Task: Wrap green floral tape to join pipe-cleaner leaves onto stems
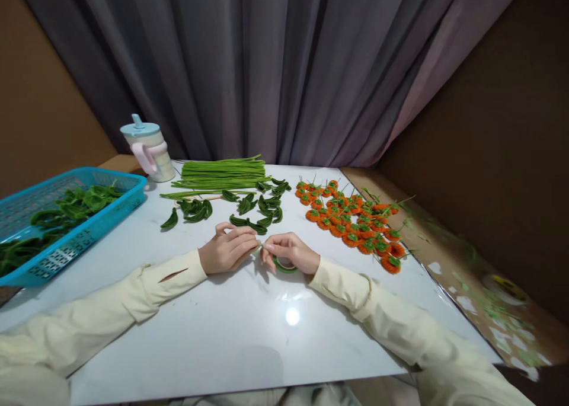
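Head view: L hand (229,252) & R hand (293,252) pinch a thin green bit (259,248) btwn them, above bench (213,335); R hand's also got green roll (285,269). Looks like fiddly pinching, needs steady fingers next.

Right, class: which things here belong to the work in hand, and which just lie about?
Apparently in the work:
- green roll at the right hand
- stems
- dark leaves
- orange flower heads
- probably the blue basket's leaves

Just lying about:
- lidded cup
- pale scraps

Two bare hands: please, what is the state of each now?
Left hand: fingers together at a thin pale-green strip; grip cannot be told.
Right hand: closed, holding a green ring-shaped roll.
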Demonstrator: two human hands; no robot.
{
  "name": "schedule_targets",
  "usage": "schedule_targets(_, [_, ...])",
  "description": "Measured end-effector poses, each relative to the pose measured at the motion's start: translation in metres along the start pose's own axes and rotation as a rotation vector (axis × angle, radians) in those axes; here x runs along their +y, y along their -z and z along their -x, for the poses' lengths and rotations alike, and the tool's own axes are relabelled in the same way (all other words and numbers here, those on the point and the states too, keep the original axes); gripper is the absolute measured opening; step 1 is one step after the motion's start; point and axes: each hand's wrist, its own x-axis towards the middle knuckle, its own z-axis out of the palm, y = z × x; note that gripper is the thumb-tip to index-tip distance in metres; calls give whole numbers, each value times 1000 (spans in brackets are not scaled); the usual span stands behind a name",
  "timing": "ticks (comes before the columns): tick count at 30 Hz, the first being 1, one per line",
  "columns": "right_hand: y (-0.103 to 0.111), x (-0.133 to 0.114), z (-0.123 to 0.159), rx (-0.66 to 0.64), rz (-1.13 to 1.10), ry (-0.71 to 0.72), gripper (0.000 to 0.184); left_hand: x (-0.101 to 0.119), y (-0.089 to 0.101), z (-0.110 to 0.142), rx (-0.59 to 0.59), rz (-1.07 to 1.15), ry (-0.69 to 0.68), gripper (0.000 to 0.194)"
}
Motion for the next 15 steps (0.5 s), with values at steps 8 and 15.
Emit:
schedule_targets(8, [-3, -1, 1, 29, 151, 0, 38, 4, 2, -4, 62, -71, -3, 12])
schedule_targets(15, [0, 7, -1, 86, 378, 116, 42, 13, 5, -11, -35, 201, 249, 11])
